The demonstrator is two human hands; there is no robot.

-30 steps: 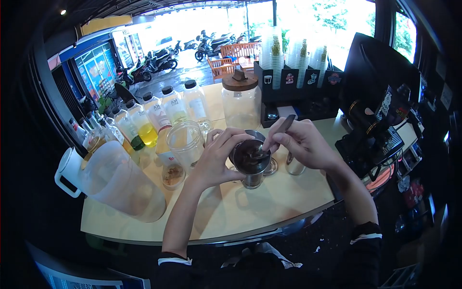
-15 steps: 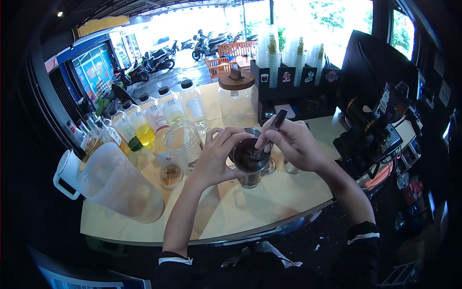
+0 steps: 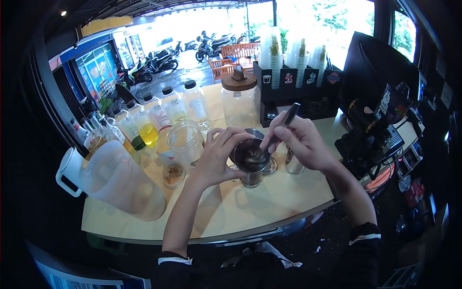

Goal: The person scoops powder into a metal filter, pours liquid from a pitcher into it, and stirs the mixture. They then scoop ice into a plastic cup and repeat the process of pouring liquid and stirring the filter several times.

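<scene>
A dark round cup [image 3: 246, 150], tilted so its inside faces me, is held by my left hand [image 3: 217, 156], fingers and thumb wrapped round its side. Directly below it, a small clear glass [image 3: 251, 181] stands on the counter; whether the two touch is hard to see. My right hand [image 3: 301, 143] pinches the dark handle of a spoon [image 3: 290, 115], whose lower end is down inside the cup. What lies in the cup looks dark and cannot be made out. A round metal lid [image 3: 271, 166] and a metal canister [image 3: 294, 166] sit just right of the glass.
An open glass jar [image 3: 184, 139], a small container of brown contents [image 3: 173, 175] and a large white pitcher [image 3: 125, 185] stand left on the counter [image 3: 231, 216]. Bottles [image 3: 156, 111] line the back left. Behind are a wooden-lidded jar [image 3: 240, 103] and a cup holder [image 3: 298, 82].
My right hand has moved slightly right, and the spoon handle has shifted right and up with it. My left hand keeps its hold on the cup. The whole view has shifted a little.
</scene>
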